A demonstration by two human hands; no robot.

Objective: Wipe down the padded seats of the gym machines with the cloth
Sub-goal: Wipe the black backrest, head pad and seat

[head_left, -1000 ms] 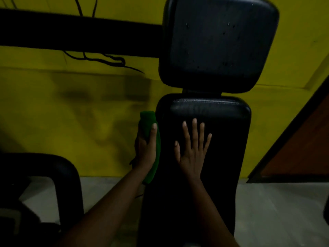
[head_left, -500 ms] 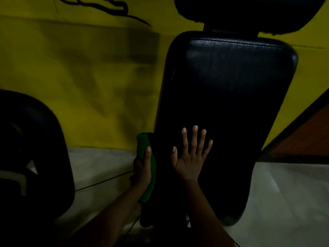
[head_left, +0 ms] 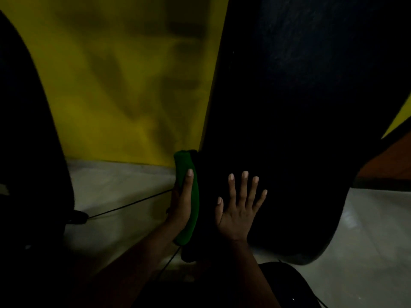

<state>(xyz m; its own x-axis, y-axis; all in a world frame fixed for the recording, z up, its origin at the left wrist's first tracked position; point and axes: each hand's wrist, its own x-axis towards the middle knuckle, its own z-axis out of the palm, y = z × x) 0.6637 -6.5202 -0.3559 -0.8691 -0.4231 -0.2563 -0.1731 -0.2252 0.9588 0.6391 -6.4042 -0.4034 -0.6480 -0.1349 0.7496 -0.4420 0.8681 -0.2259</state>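
Observation:
A large black padded back pad (head_left: 300, 107) of a gym machine fills the right half of the view. My left hand (head_left: 181, 203) presses a green cloth (head_left: 189, 216) against the pad's left side edge, thumb on the cloth, near the pad's lower end. My right hand (head_left: 239, 207) lies flat on the pad's front face, fingers spread, holding nothing. The scene is dim and the pad's surface shows little detail.
A yellow wall (head_left: 124, 85) stands behind. Another dark padded machine part (head_left: 29, 141) fills the left edge. A thin black cable (head_left: 129, 204) runs across the grey floor (head_left: 115, 192). A second dark rounded pad (head_left: 284, 283) sits at the bottom. A brown door panel (head_left: 391, 161) is at right.
Both hands have slid down the pad's length toward its lower end, the cloth moving along the left edge. The view dropped, so the headrest is out of frame.

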